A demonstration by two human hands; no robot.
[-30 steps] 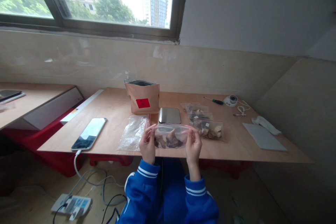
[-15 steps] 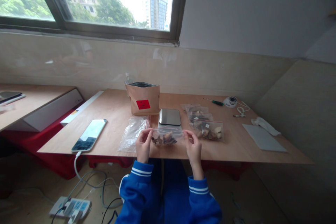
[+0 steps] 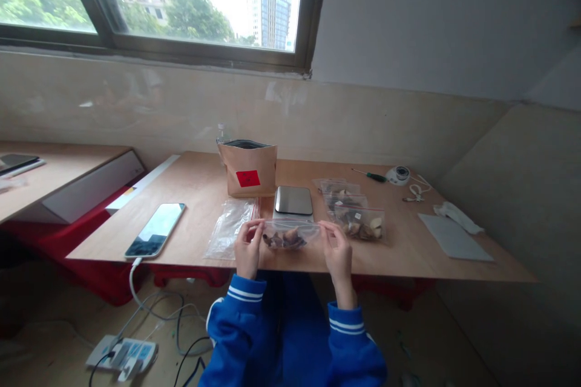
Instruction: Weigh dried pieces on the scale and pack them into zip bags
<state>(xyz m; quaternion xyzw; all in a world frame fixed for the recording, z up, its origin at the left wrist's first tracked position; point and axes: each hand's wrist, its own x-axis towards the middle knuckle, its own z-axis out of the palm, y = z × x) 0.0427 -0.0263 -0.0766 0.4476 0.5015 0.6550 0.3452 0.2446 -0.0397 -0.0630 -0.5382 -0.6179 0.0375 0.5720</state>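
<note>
A clear zip bag [image 3: 285,236] with brown dried pieces in it is stretched between my two hands near the table's front edge. My left hand [image 3: 248,249] pinches its upper left corner, and my right hand [image 3: 336,254] pinches the upper right one. Just beyond the bag lies a small scale [image 3: 293,200] with a bare metal top. Flat, unfilled clear bags [image 3: 231,228] lie beside my left hand. To the right of my right hand, several filled zip bags [image 3: 362,224] overlap in a row.
An open brown paper pouch [image 3: 249,170] with a red label stands behind the scale. A phone [image 3: 155,231] on a cable lies at left. Toward the right are a green-handled screwdriver [image 3: 374,176], a white camera [image 3: 399,175] and a white sheet [image 3: 454,237]. A power strip [image 3: 122,355] is on the floor.
The held bag's top edge has gone from gaping to drawn straight and flat. My right hand has shifted slightly to the right; both hands keep their pinch.
</note>
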